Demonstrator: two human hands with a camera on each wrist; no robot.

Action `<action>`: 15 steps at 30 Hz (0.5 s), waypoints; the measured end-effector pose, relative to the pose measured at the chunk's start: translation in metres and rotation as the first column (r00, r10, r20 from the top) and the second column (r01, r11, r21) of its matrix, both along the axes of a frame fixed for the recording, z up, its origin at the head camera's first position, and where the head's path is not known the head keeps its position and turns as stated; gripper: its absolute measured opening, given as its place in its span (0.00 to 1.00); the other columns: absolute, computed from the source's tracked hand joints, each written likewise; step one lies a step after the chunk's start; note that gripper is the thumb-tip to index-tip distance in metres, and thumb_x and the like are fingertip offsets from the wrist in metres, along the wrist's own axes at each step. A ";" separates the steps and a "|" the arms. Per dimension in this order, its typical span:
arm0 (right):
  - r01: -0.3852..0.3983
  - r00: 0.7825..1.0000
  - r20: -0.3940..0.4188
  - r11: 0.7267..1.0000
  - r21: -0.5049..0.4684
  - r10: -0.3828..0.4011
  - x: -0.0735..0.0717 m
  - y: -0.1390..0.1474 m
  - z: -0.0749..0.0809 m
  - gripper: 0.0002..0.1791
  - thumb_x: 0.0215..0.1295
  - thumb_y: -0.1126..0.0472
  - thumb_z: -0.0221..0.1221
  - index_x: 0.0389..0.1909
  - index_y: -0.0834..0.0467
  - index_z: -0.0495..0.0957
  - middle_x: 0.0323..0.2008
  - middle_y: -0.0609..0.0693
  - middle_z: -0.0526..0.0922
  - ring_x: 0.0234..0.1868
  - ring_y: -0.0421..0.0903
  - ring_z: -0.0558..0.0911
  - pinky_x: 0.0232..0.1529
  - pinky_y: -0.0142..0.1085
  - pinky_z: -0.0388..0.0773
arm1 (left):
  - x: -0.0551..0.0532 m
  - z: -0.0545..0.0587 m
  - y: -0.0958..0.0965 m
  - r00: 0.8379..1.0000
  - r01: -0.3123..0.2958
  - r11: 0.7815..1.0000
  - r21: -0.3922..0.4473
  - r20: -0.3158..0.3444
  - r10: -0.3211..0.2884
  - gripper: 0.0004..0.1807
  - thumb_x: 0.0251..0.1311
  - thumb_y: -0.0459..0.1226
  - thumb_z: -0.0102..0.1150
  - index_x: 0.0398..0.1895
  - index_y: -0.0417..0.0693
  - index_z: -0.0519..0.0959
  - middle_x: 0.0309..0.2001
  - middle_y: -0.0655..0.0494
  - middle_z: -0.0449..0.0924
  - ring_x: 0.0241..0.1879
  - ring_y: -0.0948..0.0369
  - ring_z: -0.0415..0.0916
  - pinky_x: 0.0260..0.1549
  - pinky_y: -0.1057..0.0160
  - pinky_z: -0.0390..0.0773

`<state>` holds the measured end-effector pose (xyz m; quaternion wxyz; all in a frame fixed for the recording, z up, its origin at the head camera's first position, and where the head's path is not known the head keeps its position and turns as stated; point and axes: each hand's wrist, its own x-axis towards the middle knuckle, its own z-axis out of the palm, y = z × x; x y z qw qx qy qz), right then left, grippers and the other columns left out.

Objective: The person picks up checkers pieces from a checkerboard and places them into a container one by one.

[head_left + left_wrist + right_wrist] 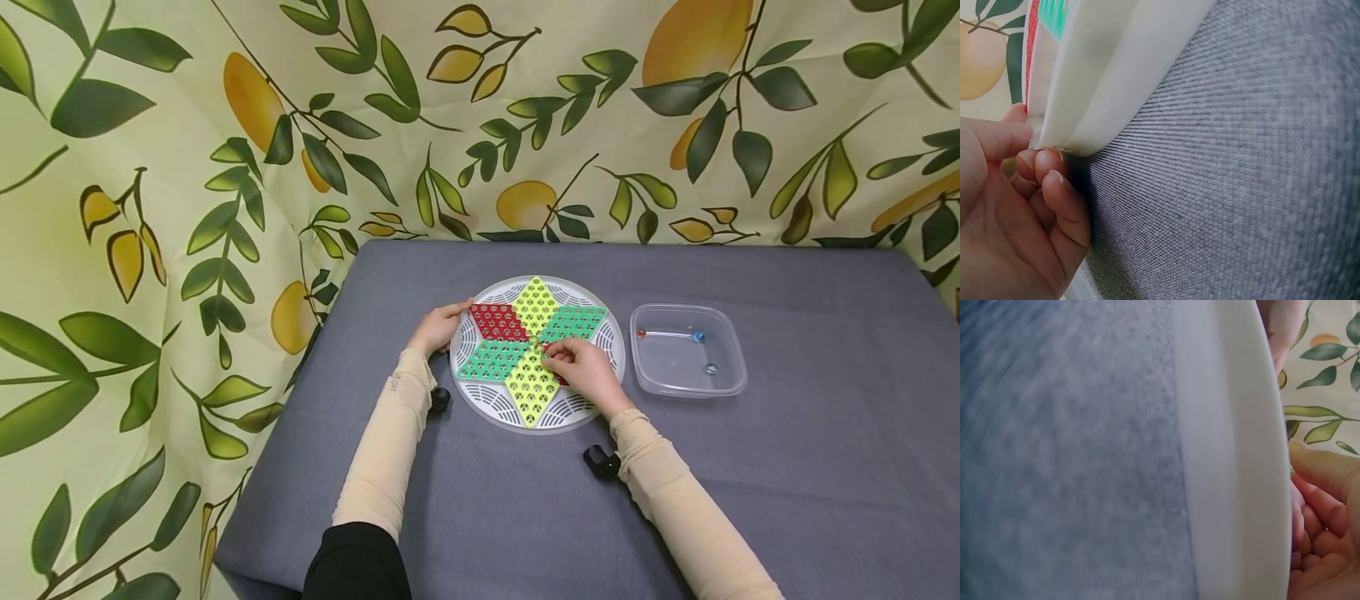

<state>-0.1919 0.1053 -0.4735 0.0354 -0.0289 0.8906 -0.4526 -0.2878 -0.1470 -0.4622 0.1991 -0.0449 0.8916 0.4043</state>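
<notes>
A round white Chinese checkers board [483,404] with a red, green and yellow star of holes lies on the grey table. My left hand [435,330] grips its left rim, thumb above and curled fingers against the underside, as the left wrist view shows. Over the board's middle, my right hand [588,375] pinches a small greenish marble [1292,469] between thumb and forefinger, mostly hidden by the fingertips. One or more small marbles [534,340] appear to sit at the star's centre, too small to count surely. The right hand covers part of the lower right red section.
To the board's right stands a clear plastic container [688,392] with an orange-red marble [641,334], a blue marble [699,337] and a clear marble [710,368] inside. Leaf-patterned fabric [480,125] hangs behind and left of the table [840,417]. Black wrist-camera parts [600,462] sit beside both wrists.
</notes>
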 end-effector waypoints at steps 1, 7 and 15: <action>-0.002 1.000 0.005 1.000 -0.009 0.002 0.001 0.001 0.000 0.10 0.58 0.57 0.64 0.36 0.59 0.82 0.29 0.52 0.81 0.28 0.40 0.75 0.31 0.30 0.72 | 0.000 -0.001 0.000 1.000 0.003 1.000 -0.001 -0.001 -0.003 0.21 0.71 0.46 0.34 0.63 0.80 0.64 0.64 0.54 0.68 0.09 0.63 0.55 0.12 0.66 0.62; -0.008 0.999 0.037 0.999 -0.052 0.010 0.003 0.005 0.000 0.11 0.59 0.55 0.63 0.39 0.57 0.81 0.32 0.52 0.83 0.30 0.39 0.77 0.35 0.32 0.72 | 0.002 -0.005 -0.001 1.000 0.014 1.000 -0.012 0.002 -0.014 0.22 0.71 0.46 0.34 0.63 0.81 0.63 0.64 0.54 0.67 0.10 0.62 0.56 0.13 0.66 0.64; -0.029 1.000 -0.005 0.995 -0.099 0.029 0.004 0.013 0.008 0.12 0.60 0.56 0.62 0.41 0.59 0.81 0.33 0.54 0.84 0.30 0.39 0.77 0.34 0.31 0.74 | 0.002 0.000 -0.001 1.000 0.011 1.000 0.008 -0.010 -0.011 0.22 0.70 0.45 0.34 0.64 0.78 0.64 0.65 0.53 0.67 0.09 0.64 0.55 0.13 0.67 0.63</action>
